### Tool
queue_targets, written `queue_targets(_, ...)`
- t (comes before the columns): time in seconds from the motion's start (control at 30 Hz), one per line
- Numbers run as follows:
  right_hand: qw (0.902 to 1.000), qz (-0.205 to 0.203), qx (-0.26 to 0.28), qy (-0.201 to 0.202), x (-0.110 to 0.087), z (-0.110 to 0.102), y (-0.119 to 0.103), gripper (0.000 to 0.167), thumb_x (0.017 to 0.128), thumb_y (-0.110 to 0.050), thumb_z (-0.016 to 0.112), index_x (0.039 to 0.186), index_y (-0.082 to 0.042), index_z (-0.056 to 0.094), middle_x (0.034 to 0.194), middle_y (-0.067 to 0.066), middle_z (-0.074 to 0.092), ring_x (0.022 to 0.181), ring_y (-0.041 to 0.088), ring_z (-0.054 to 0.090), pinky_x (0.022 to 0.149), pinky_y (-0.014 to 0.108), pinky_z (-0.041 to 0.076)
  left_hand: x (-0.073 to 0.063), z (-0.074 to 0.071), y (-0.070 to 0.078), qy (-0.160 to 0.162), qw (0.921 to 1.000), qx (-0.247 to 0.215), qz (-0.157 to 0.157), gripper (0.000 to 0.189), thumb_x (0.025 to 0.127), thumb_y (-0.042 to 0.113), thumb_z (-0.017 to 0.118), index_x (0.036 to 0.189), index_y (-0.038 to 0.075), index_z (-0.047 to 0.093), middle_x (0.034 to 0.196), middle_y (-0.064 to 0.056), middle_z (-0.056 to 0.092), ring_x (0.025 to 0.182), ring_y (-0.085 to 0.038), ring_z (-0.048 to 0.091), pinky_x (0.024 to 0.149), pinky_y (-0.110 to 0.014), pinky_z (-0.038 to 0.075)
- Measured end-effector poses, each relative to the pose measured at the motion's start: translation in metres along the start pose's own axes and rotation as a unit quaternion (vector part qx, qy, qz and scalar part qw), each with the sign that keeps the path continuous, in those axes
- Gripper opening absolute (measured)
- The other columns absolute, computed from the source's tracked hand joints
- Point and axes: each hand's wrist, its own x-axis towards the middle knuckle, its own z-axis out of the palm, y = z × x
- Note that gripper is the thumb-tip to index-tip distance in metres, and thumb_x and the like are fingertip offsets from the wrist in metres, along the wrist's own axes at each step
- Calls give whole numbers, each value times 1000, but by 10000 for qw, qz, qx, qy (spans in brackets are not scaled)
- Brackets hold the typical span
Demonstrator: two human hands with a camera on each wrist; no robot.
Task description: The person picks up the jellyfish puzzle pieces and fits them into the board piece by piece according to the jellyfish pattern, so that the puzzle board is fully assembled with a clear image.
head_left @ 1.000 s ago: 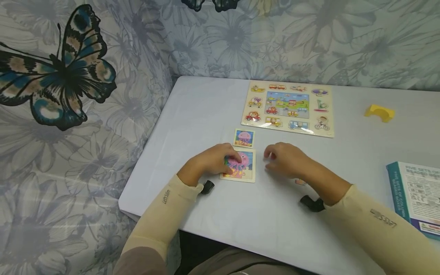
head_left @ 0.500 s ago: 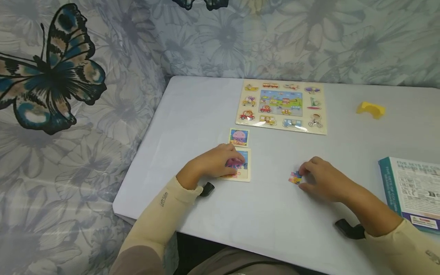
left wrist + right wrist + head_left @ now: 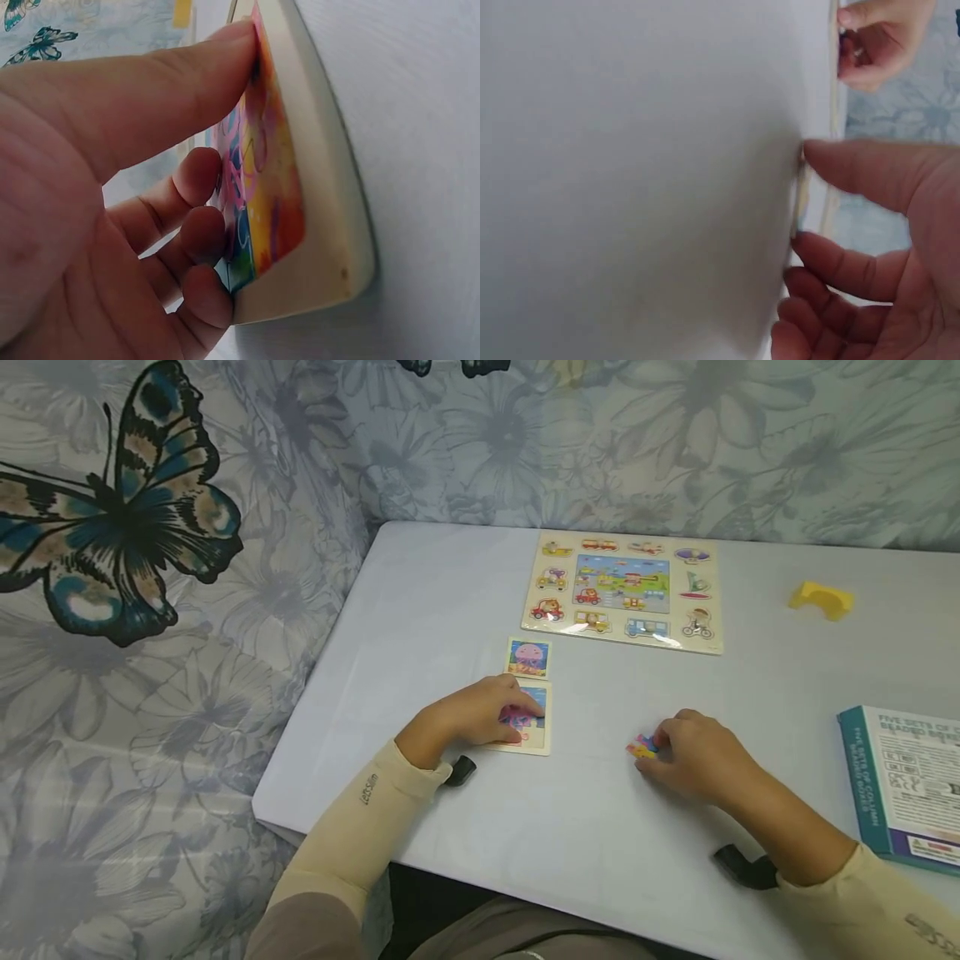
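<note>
A small framed jigsaw puzzle point(image 3: 537, 742) with a pink jellyfish picture lies on the white table. Across its face rests my left hand point(image 3: 489, 710), thumb and fingertips touching the picture and covering much of it. The left wrist view shows the thumb on the orange part of the puzzle point(image 3: 277, 202), near the pale frame. To the right, my right hand point(image 3: 697, 756) pinches a small colourful puzzle piece point(image 3: 641, 747) by its edges, low over the table. In the right wrist view the puzzle piece point(image 3: 801, 196) appears edge-on between thumb and index finger.
A square jellyfish picture card point(image 3: 528, 658) lies just beyond the framed puzzle. Farther back is a wooden vehicle peg puzzle point(image 3: 622, 625). A yellow arch block point(image 3: 821, 600) sits at the back right, and a teal-and-white box point(image 3: 911, 777) at the right.
My right hand has moved right and toward me, away from beside the framed puzzle, and now pinches the puzzle piece. My left hand has stayed on the framed puzzle.
</note>
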Motion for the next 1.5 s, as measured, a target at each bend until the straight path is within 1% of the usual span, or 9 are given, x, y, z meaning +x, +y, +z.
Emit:
queue_targets(0.23, 9993, -342, 96, 74, 7, 2, -18, 35, 82, -24, 82, 102, 3, 71, 96, 12, 69, 89, 30, 62, 83, 52, 53, -1, -3, 0, -27, 9998, -124, -153, 47, 91, 25, 80, 135, 35, 67, 115, 3, 56, 104, -12, 49, 93, -27, 44)
queue_targets(0.4, 9963, -786, 337, 90, 23, 8, -53, 30, 81, -20, 81, 103, -1, 72, 86, 3, 69, 79, 20, 59, 76, 40, 54, -2, -5, 0, -68, 9996, -157, -240, 48, 90, 26, 80, 135, 35, 67, 116, 3, 56, 105, -11, 50, 96, -27, 44)
queue_targets(0.57, 9884, -1458, 366, 201, 44, 17, -83, 26, 80, -17, 80, 100, -2, 73, 77, -1, 64, 72, 15, 56, 70, 33, 50, 1, -4, -2, 24, 9997, -219, -88, 47, 89, 24, 81, 134, 32, 69, 115, 4, 58, 104, -10, 51, 94, -25, 44)
queue_targets(0.8, 9852, -1712, 100, 67, 59, 25, -93, 31, 81, -20, 81, 104, 0, 73, 79, 1, 65, 76, 18, 58, 74, 38, 52, 7, -2, -2, 52, 9996, -283, 81, 47, 88, 24, 83, 133, 28, 69, 116, 4, 60, 106, -10, 52, 94, -25, 44)
queue_targets(0.9, 9753, -2175, -58, 381, 54, 25, -90, 33, 80, -22, 83, 104, -2, 74, 90, 4, 69, 85, 23, 62, 80, 42, 54, 7, -2, -1, 51, 9996, -284, 65, 48, 87, 24, 83, 132, 28, 69, 116, 4, 60, 106, -10, 53, 95, -25, 44)
queue_targets(1.0, 9538, -2896, -400, 699, 44, 25, -86, 37, 80, -24, 84, 110, -6, 76, 110, 7, 72, 99, 28, 63, 83, 46, 54, 6, -2, -2, 77, 9997, -246, 42, 48, 86, 25, 84, 132, 29, 70, 117, 5, 60, 107, -9, 53, 95, -25, 44)
queue_targets(1.1, 9374, -3321, -797, 681, 36, 27, -83, 47, 82, -30, 84, 124, -9, 73, 130, 8, 68, 111, 31, 62, 83, 49, 53, 5, -2, -4, 91, 9997, -237, 4, 48, 86, 26, 84, 132, 30, 70, 117, 7, 60, 107, -8, 52, 96, -25, 43)
queue_targets(1.27, 9417, -3091, -1235, 491, 27, 36, -83, 63, 88, -44, 78, 140, -13, 64, 145, 5, 61, 121, 30, 58, 85, 49, 48, 3, -2, -5, 63, 9996, -260, -8, 49, 87, 25, 84, 133, 30, 69, 117, 6, 59, 107, -8, 52, 97, -25, 43)
queue_targets(1.5, 9404, -2937, -1591, 634, 25, 36, -92, 59, 87, -46, 77, 133, -11, 68, 137, 5, 65, 116, 29, 57, 86, 47, 46, 2, -2, -5, 93, 9995, -293, 7, 48, 87, 25, 83, 133, 30, 69, 118, 6, 59, 106, -8, 52, 97, -25, 43)
